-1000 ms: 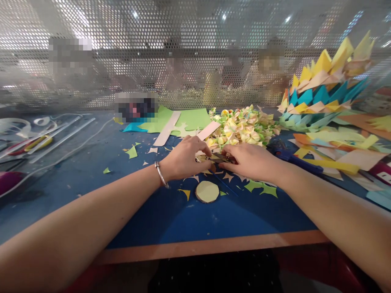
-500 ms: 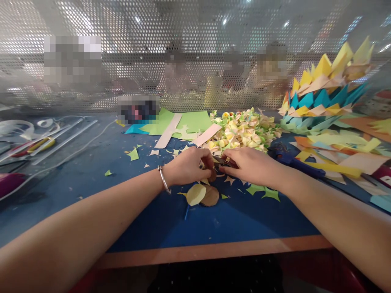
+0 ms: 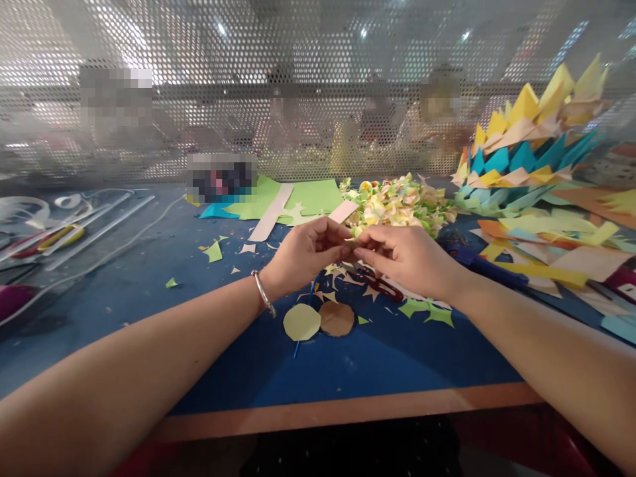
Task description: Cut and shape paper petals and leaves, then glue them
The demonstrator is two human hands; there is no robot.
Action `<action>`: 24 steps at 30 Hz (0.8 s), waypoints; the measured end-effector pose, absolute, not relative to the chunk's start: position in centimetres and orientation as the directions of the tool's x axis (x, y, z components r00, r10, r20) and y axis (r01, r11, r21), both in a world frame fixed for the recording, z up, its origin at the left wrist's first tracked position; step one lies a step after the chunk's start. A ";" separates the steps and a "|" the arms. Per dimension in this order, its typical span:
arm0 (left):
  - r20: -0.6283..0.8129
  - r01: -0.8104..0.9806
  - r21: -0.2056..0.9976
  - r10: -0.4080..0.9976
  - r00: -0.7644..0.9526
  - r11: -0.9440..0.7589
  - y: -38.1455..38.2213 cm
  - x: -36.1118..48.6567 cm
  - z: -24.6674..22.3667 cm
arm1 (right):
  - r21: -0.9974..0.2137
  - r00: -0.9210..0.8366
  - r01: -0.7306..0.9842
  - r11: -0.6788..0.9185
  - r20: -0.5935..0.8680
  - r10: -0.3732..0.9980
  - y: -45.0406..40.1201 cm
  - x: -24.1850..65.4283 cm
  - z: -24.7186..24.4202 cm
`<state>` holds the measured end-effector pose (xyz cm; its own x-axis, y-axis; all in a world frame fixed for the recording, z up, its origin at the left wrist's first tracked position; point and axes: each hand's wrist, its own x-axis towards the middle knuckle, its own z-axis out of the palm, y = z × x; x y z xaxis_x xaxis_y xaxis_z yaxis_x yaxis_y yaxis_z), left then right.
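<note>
Over the middle of the blue table, my left hand (image 3: 308, 252) and my right hand (image 3: 405, 255) meet fingertip to fingertip. Both are pinched closed around something small, mostly hidden by the fingers. Just below my right hand lies a pair of scissors with dark red handles (image 3: 385, 283), among pale paper offcuts (image 3: 328, 297). Nearer me a pale yellow paper disc (image 3: 301, 322) rests beside a brown paper disc (image 3: 336, 319). A thin blue stick, perhaps a pen (image 3: 297, 350), runs partly under the yellow disc.
Behind my hands sits a heap of small folded paper pieces (image 3: 397, 202), with green paper sheets (image 3: 318, 195) to its left. A layered paper model (image 3: 527, 159) stands at right, near paper strips (image 3: 556, 245). Clear sticks (image 3: 102, 232) and a white cord (image 3: 134, 238) lie left. A perforated metal screen (image 3: 318, 40) rises behind.
The scissors have left my right hand and now lie on the table. Both hands have risen slightly and come together. The two discs, overlapping before, lie side by side.
</note>
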<state>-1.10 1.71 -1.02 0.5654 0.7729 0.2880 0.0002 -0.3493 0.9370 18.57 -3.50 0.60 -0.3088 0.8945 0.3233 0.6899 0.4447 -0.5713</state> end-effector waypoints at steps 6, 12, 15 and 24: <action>0.395 0.482 0.631 0.786 0.475 -0.608 3.8 -2.7 -1.0 | -0.555 -0.207 0.670 0.493 0.498 0.842 -3.3 19.2 0.9; 0.196 0.672 0.329 0.744 0.639 -0.664 4.7 -3.6 -0.5 | -0.508 -0.202 0.687 0.520 0.554 0.808 -3.2 19.6 1.1; 0.161 0.698 0.352 0.775 0.612 -0.624 4.7 -3.7 -0.2 | -0.483 -0.212 0.704 0.520 0.556 0.804 -3.1 19.7 1.0; 0.094 0.771 0.332 0.833 0.546 -0.543 6.3 -4.6 -0.2 | -0.457 -0.206 0.734 0.502 0.554 0.806 -2.9 19.8 1.0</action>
